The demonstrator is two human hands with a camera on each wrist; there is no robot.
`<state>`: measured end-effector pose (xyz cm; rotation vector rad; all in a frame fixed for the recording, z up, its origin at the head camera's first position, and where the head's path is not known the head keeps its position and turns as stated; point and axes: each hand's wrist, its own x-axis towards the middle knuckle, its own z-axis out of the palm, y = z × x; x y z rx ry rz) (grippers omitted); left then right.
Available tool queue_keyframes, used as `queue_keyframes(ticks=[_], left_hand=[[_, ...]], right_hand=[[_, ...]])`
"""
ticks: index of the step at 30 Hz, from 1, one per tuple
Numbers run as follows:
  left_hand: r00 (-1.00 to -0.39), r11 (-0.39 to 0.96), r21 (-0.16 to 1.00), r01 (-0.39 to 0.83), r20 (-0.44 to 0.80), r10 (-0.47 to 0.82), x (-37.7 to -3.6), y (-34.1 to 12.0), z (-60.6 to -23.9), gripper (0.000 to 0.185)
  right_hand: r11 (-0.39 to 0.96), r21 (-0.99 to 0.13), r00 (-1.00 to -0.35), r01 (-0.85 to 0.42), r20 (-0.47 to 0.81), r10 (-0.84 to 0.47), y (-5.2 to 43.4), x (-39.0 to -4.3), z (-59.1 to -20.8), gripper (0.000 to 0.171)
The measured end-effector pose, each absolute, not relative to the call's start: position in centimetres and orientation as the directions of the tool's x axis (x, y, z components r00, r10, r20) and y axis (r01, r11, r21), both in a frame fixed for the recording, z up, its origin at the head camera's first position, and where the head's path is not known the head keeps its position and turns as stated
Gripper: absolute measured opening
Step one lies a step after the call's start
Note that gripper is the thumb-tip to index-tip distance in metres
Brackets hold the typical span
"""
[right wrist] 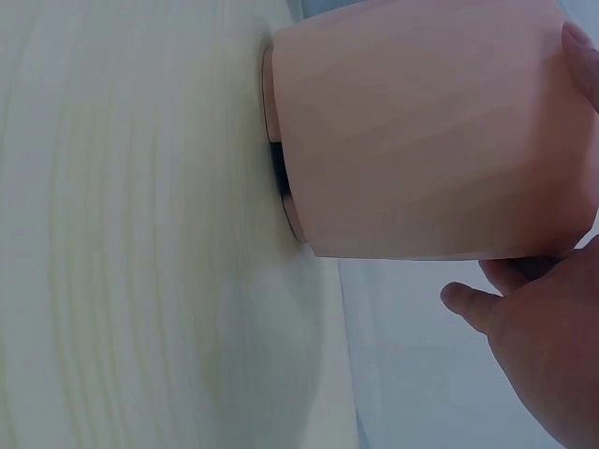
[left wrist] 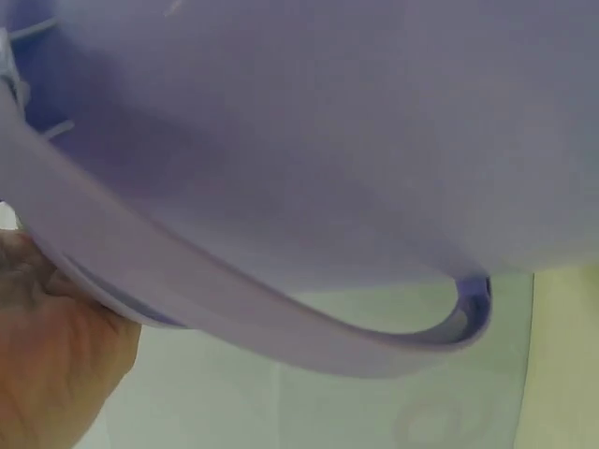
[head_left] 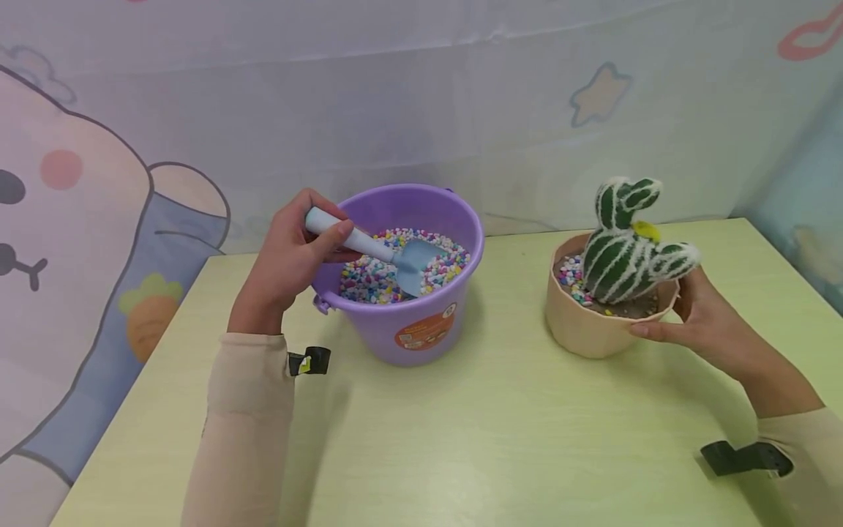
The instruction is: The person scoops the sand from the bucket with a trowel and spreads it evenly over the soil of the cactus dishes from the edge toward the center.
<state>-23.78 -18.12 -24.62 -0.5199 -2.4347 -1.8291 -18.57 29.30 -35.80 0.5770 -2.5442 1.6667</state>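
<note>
My left hand (head_left: 293,252) grips the pale handle of a small blue shovel (head_left: 415,265) over a purple bucket (head_left: 415,333). The shovel's blade sits at the surface of the many-coloured pebbles (head_left: 372,282) inside the bucket. In the left wrist view the bucket's wall and its hanging handle (left wrist: 253,323) fill most of the picture. My right hand (head_left: 718,329) holds the right side of a beige flowerpot (head_left: 586,333), thumb at the front. A green cactus (head_left: 622,263) with white ribs stands in the pot, tilted. Coloured pebbles (head_left: 574,279) cover part of its brown soil on the left.
Both containers stand near the back of a pale wooden table (head_left: 448,439). Behind it hangs a cloth (head_left: 421,110) printed with cartoon figures, close to the bucket. Dark straps (head_left: 744,459) show at both wrists.
</note>
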Motion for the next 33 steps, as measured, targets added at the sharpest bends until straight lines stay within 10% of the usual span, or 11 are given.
queue_keyframes(ticks=[33], left_hand=[[-0.974, 0.159, 0.973, 0.166, 0.138, 0.178, -23.82, -18.03, -24.04, 0.025]], right_hand=[[0.389, -0.868, -0.938, -0.31, 0.211, -0.276, 29.34, -18.45, -36.06, 0.107]])
